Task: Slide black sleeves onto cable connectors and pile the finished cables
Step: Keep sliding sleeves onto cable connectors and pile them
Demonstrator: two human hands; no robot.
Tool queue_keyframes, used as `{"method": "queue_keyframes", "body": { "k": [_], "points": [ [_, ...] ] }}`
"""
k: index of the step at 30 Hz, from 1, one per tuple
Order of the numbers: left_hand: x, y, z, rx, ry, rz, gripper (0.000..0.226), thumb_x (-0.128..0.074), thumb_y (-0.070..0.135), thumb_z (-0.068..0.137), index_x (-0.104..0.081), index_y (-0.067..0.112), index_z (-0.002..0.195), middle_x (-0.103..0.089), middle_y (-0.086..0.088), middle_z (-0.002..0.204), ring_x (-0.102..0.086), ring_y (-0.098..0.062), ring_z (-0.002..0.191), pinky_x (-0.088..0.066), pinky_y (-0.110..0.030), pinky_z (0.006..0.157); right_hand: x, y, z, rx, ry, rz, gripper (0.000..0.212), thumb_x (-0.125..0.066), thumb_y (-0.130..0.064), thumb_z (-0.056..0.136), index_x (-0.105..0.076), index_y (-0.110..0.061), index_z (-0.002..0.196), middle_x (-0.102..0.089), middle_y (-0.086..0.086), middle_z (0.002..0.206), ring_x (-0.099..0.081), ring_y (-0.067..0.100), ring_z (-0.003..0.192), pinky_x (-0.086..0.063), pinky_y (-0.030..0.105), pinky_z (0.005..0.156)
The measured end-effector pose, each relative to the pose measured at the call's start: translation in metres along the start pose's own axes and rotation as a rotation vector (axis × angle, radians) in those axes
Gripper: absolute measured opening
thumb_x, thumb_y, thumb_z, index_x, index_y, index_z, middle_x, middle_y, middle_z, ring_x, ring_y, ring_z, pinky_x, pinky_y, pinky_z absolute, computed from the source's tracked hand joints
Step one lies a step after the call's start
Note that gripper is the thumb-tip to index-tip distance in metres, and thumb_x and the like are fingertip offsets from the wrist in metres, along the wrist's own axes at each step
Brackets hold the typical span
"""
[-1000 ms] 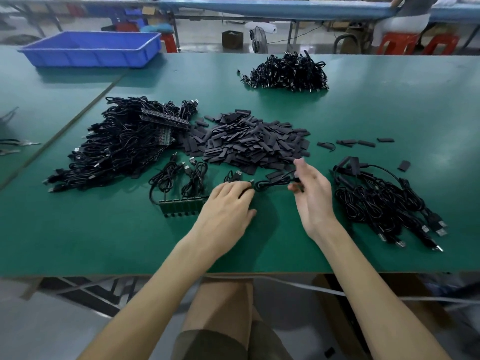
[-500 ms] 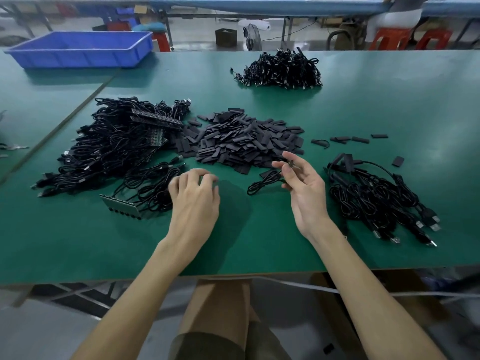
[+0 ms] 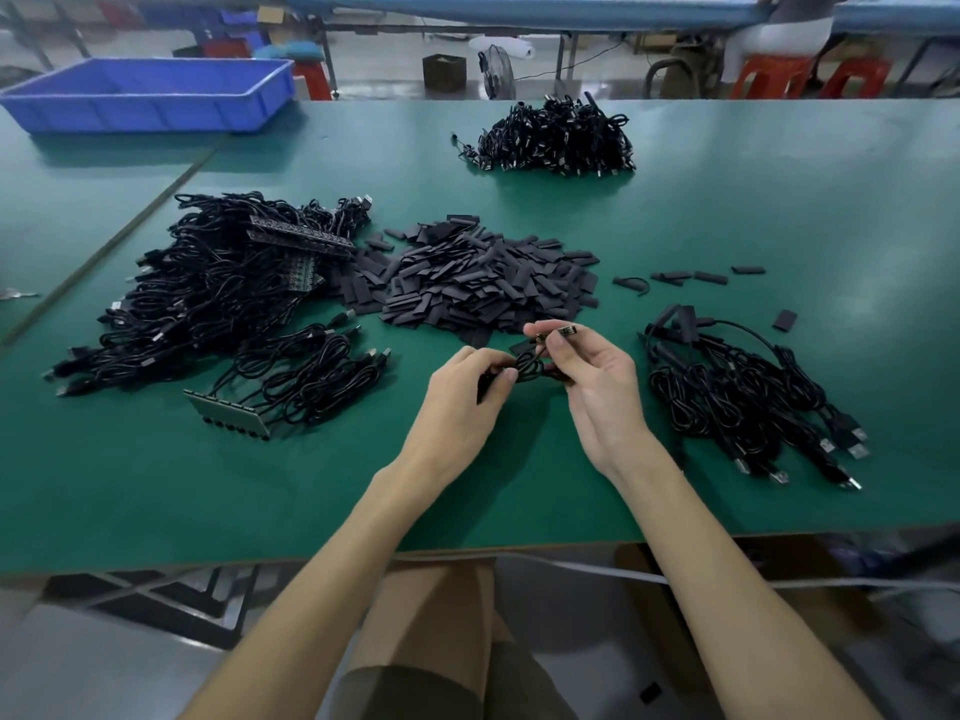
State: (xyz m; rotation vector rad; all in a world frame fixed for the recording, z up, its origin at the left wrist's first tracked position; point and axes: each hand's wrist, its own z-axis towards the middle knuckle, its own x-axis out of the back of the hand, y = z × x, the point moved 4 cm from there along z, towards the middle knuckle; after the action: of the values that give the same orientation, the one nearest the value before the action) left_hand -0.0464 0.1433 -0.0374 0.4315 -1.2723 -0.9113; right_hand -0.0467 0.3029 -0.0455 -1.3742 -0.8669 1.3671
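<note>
The matte green table [image 3: 779,210] bears a heap of flat, rectangular black sleeves [image 3: 483,278]. Just nearer than the heap, the left hand [image 3: 462,392] grips a thin, looped black cable [image 3: 530,367]. The right hand [image 3: 597,376] pinches the cable's small bare connector [image 3: 560,332], whose long axis runs left to right.

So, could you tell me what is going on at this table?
A person is fitting sleeves to cables at the green table. The right hand pinches the bare connector of one cable, while the left hand grips its coiled length. No sleeve is on that connector yet. The heap of loose sleeves lies just beyond the hands, a big cable tangle to the left, and a smaller pile of cables to the right.
</note>
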Motion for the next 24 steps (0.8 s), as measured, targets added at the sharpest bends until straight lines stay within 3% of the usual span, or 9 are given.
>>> {"method": "queue_keyframes", "body": {
  "k": [3, 13, 18, 21, 24],
  "points": [
    [0.0002, -0.0015, -0.0010, -0.009, 0.033, -0.028, 0.019, -0.059, 0.022, 0.102, -0.070, 0.014, 0.116, -0.061, 0.008, 0.103, -0.055, 0.009, 0.093, -0.038, -0.002, 0.079, 0.0013, 0.0029, 0.0009, -0.038, 0.038, 0.023, 0.014, -0.066, -0.013, 0.097, -0.079, -0.020, 0.098, -0.073, -0.003, 0.095, -0.060, 0.012, 0.093, -0.045, 0.030, 0.094],
    [0.0036, -0.0022, -0.0046, 0.001, 0.083, -0.069, 0.016, -0.059, 0.018, 0.102, -0.070, 0.013, 0.113, -0.062, 0.004, 0.104, -0.056, 0.004, 0.096, -0.038, -0.002, 0.079, 0.0030, 0.0048, 0.0008, -0.018, 0.032, -0.021, 0.009, -0.069, -0.009, 0.096, -0.076, -0.015, 0.098, -0.072, -0.009, 0.084, -0.061, 0.007, 0.077, -0.052, 0.024, 0.082],
    [0.0025, -0.0019, -0.0060, 0.012, 0.087, -0.063, 0.019, -0.056, 0.021, 0.104, -0.069, 0.013, 0.114, -0.057, 0.005, 0.103, -0.055, 0.002, 0.094, -0.039, -0.005, 0.077, 0.0037, 0.0067, 0.0021, 0.020, 0.062, -0.068, 0.011, -0.064, -0.006, 0.100, -0.072, -0.014, 0.096, -0.076, -0.003, 0.090, -0.069, 0.012, 0.089, -0.054, 0.026, 0.087],
    [0.0021, -0.0032, -0.0056, 0.013, 0.076, -0.073, 0.018, -0.057, 0.023, 0.103, -0.070, 0.014, 0.111, -0.058, 0.008, 0.100, -0.056, 0.003, 0.092, -0.039, -0.004, 0.076, 0.0027, 0.0057, 0.0012, 0.046, 0.039, -0.082, 0.012, -0.060, -0.007, 0.102, -0.071, -0.012, 0.098, -0.079, 0.005, 0.099, -0.072, 0.021, 0.101, -0.056, 0.036, 0.096],
    [0.0016, -0.0025, -0.0060, 0.004, 0.050, -0.083, 0.017, -0.060, 0.029, 0.102, -0.073, 0.017, 0.103, -0.062, 0.009, 0.095, -0.057, 0.002, 0.089, -0.039, -0.005, 0.073, 0.0034, 0.0039, 0.0008, 0.057, 0.049, -0.057, 0.011, -0.059, -0.007, 0.103, -0.069, -0.012, 0.099, -0.078, 0.005, 0.094, -0.073, 0.021, 0.098, -0.056, 0.035, 0.095]
  ]
}}
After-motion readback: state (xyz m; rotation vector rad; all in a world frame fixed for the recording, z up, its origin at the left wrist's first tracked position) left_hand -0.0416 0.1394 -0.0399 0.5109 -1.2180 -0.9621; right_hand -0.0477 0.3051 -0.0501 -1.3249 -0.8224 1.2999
